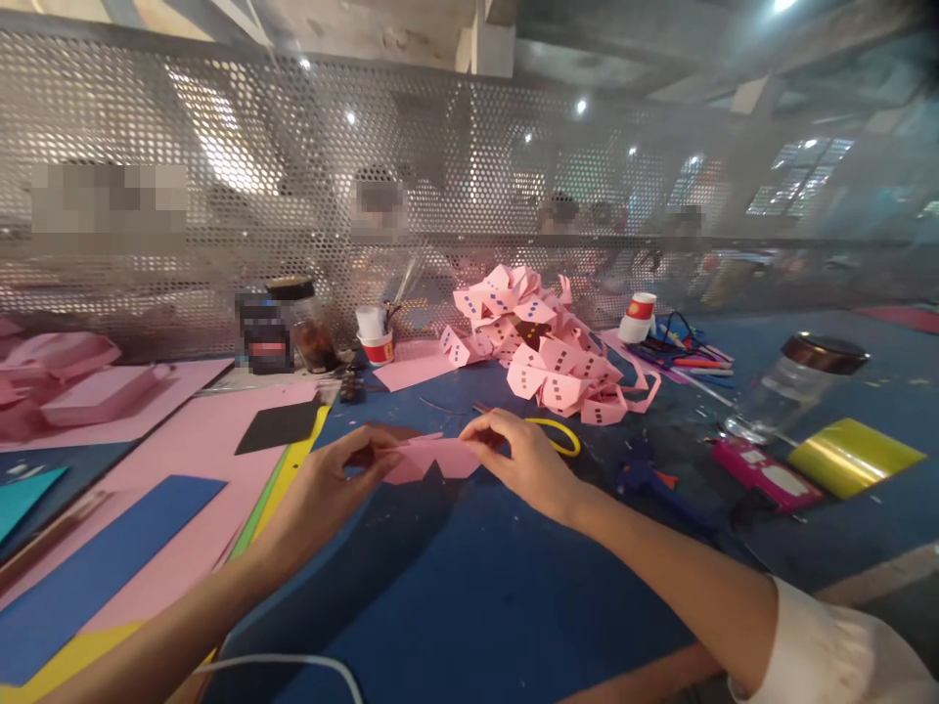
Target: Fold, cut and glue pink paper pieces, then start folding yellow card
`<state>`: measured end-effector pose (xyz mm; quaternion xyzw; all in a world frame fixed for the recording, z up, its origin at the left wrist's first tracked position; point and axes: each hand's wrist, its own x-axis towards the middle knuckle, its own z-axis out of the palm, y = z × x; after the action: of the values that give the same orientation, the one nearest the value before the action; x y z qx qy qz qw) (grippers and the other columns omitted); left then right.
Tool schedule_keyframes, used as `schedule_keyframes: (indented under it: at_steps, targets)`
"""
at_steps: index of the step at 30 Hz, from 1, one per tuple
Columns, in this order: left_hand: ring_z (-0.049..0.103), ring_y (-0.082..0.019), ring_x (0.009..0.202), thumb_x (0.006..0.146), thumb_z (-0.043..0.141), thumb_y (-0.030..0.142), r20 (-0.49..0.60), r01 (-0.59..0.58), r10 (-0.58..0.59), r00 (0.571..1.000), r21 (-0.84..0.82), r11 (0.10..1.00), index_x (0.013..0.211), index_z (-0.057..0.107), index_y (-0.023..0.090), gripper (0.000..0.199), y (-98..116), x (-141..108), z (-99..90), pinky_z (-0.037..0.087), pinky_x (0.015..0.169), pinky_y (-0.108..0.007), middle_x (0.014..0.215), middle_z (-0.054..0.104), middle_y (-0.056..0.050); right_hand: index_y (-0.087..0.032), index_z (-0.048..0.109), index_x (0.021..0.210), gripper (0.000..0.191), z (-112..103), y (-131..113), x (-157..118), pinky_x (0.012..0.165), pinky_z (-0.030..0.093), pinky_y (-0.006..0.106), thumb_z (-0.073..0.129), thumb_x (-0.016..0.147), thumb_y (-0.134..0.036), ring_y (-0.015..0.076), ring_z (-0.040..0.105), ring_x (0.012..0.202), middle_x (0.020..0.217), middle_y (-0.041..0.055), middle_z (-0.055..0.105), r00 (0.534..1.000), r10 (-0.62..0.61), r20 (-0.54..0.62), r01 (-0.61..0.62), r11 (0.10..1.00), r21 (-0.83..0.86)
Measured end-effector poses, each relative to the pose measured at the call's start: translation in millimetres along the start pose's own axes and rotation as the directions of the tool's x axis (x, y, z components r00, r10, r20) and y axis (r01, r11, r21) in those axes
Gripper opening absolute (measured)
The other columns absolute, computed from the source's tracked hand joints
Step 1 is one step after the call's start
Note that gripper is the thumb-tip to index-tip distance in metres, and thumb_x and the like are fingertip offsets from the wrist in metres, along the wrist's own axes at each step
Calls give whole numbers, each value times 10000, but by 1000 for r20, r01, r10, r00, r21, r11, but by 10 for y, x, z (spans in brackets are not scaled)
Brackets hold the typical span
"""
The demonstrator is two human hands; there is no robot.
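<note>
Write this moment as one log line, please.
left hand: pinching pink paper | right hand: pinching its other end | beyond: pile of folded pink pieces

The ends of the pink paper are partly covered by the left hand and right hand. The teal sheet is cut off by the left edge. Heads behind the perforated screen are obscured by pixelation.

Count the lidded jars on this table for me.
2: a jar with dark contents at the back left, near the perforated screen, and a clear jar toward the right. Another could be hidden behind the pink paper pile.
</note>
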<state>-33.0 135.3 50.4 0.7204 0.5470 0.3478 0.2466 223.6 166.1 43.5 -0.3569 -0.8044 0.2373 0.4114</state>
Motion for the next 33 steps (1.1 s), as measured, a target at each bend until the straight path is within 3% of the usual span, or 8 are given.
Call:
schedule_keyframes:
  at_steps: [4, 8, 16, 23, 33]
  targets:
    - [668, -217, 864, 904, 558, 499, -3, 53, -53, 999, 44, 998, 972, 663, 221, 305, -47, -134, -4, 480, 753, -299, 910, 730, -28, -200, 650, 928, 44, -80, -102, -1, 770, 493, 250, 621, 902, -179, 120, 617, 821, 938, 8, 683, 990, 31, 138, -35, 999, 24]
    - [657, -217, 865, 896, 573, 484, 9, 24, -25, 1000, 52, 998, 948, 668, 209, 295, -160, -281, 35, 475, 755, -294, 914, 724, -27, -195, 663, 874, 11, -115, -130, -51, 724, 472, 229, 655, 880, -194, 101, 613, 774, 908, -7, 669, 969, 70, 235, -66, 997, -27]
    - [613, -183, 771, 908, 564, 491, -7, 32, -32, 999, 72, 997, 888, 656, 209, 298, -268, -401, 76, 447, 720, -274, 791, 673, -3, -205, 678, 874, 30, -102, -82, -123, 762, 433, 238, 685, 887, -230, 105, 605, 801, 914, -10, 644, 929, 27, 368, 7, 996, -91]
    - [614, -163, 785, 919, 558, 485, 51, 7, -10, 999, 73, 997, 890, 640, 231, 269, -306, -416, 128, 441, 717, -242, 815, 667, 20, -204, 648, 843, 157, -168, -33, -155, 708, 414, 237, 646, 926, -337, 116, 589, 778, 851, -18, 659, 915, 20, 403, 20, 995, -95]
    - [611, -165, 784, 919, 559, 479, 86, 8, -16, 996, 87, 996, 883, 644, 227, 267, -328, -424, 128, 453, 719, -239, 829, 684, 13, -200, 650, 841, 174, -166, -41, -175, 709, 407, 252, 628, 939, -342, 124, 594, 766, 846, -7, 671, 913, 19, 408, 46, 988, -149]
